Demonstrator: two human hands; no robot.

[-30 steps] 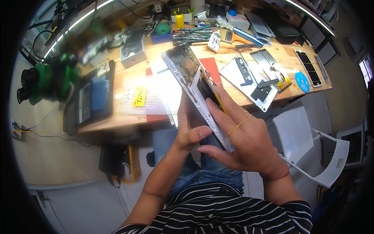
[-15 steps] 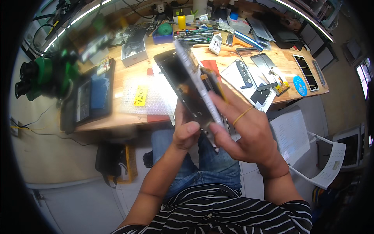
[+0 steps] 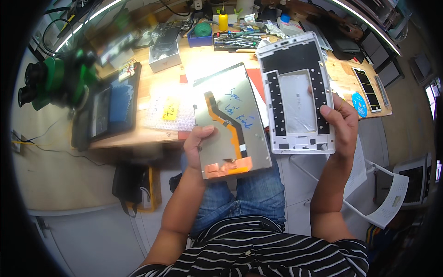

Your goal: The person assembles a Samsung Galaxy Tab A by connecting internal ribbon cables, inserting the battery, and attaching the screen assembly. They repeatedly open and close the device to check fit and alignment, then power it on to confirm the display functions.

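Note:
My left hand (image 3: 197,144) grips the left edge of a tablet display panel (image 3: 219,141), thumb on top. The panel's silver back faces up, with blue handwriting on it. An orange and black flex cable (image 3: 238,138) runs down to copper-coloured tape (image 3: 226,168) at its lower edge. My right hand (image 3: 344,120) is closed on the right edge of a white tablet housing (image 3: 295,144), thumb on its inner face. Black perforated strips flank the housing's pale middle recess. Both parts are held up over the table's front edge, side by side and apart.
A green microscope (image 3: 53,87) stands at the left by a dark tablet (image 3: 113,108). Bubble wrap (image 3: 152,111) with a yellow note (image 3: 171,110) lies on the table. Screwdrivers (image 3: 240,41) fill a tray at the back. A white chair (image 3: 387,194) is at the right.
The display panel and white housing, held close together and tilted before, are now apart. The panel shows its silver back in my left hand; the housing has moved right with my right hand.

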